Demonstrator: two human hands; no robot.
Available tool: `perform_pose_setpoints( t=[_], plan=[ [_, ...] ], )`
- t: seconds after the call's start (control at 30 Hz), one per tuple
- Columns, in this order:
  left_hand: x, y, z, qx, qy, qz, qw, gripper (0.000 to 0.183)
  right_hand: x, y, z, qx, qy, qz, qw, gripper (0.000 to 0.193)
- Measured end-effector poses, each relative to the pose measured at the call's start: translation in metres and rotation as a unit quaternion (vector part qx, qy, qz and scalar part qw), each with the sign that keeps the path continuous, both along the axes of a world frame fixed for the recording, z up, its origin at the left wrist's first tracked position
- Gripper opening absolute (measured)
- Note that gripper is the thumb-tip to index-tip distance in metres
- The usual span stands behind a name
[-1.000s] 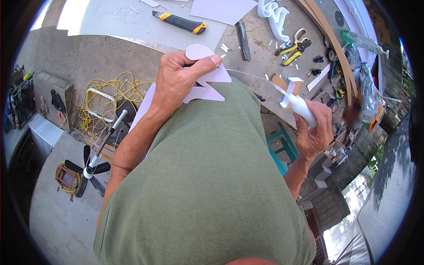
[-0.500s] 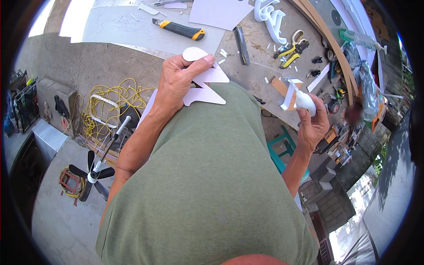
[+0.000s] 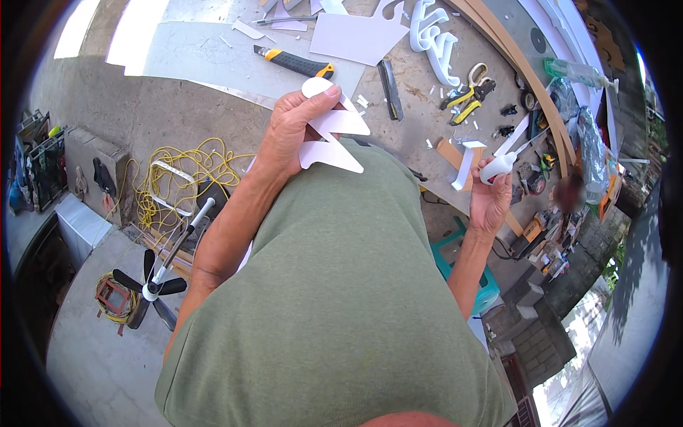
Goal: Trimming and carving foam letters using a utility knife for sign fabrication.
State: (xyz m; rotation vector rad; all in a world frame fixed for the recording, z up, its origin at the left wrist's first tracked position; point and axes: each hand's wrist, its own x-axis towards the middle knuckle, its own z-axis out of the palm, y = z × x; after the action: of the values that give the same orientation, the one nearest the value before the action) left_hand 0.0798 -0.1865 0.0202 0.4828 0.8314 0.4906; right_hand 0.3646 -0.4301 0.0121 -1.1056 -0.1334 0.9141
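My left hand (image 3: 288, 135) is closed on a white flat cut-out (image 3: 334, 124) with pointed ends and a rounded top, pinching it between thumb and fingers above my lap. Off to the right, my right hand (image 3: 491, 203) grips a small white squeeze bottle (image 3: 496, 169), its thin nozzle pointing up and to the right. Close beside the bottle, a bent white strip (image 3: 466, 165) stands at the table's edge next to a brown piece (image 3: 448, 153). The palm side of my left hand is hidden.
On the table lie a yellow-black utility knife (image 3: 295, 62), a dark blade-like tool (image 3: 390, 89), yellow-handled pliers (image 3: 466, 103), white raised lettering (image 3: 434, 46) and a white sheet (image 3: 356, 35). A teal stool (image 3: 477, 285) stands below right. Yellow cable (image 3: 206, 160) and a fan (image 3: 151, 290) are at left.
The bottle in my right hand has swung its nozzle from up-left to up-right, away from the bent strip. My left hand still holds the cut-out, slightly shifted.
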Motion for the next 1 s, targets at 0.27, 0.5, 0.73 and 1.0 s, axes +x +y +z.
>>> perform_pose_setpoints(
  t=[0.27,0.5,0.73,1.0],
  plan=[
    [0.002,0.0,0.001,0.0,0.007,-0.01,1.0,0.023,0.003,-0.002,-0.003,0.016,0.007,0.004,1.0,0.037],
    [0.004,-0.001,0.001,0.008,0.019,-0.018,1.0,0.026,-0.002,0.0,-0.004,0.007,0.025,-0.016,1.0,0.038],
    [0.007,0.001,0.009,-0.001,0.001,-0.034,0.999,0.028,-0.004,0.001,-0.003,-0.003,0.025,-0.027,0.999,0.039],
    [0.006,0.007,0.03,0.073,-0.02,-0.093,0.993,0.027,0.01,-0.011,-0.011,0.051,0.048,-0.033,0.997,0.041]
  ],
)
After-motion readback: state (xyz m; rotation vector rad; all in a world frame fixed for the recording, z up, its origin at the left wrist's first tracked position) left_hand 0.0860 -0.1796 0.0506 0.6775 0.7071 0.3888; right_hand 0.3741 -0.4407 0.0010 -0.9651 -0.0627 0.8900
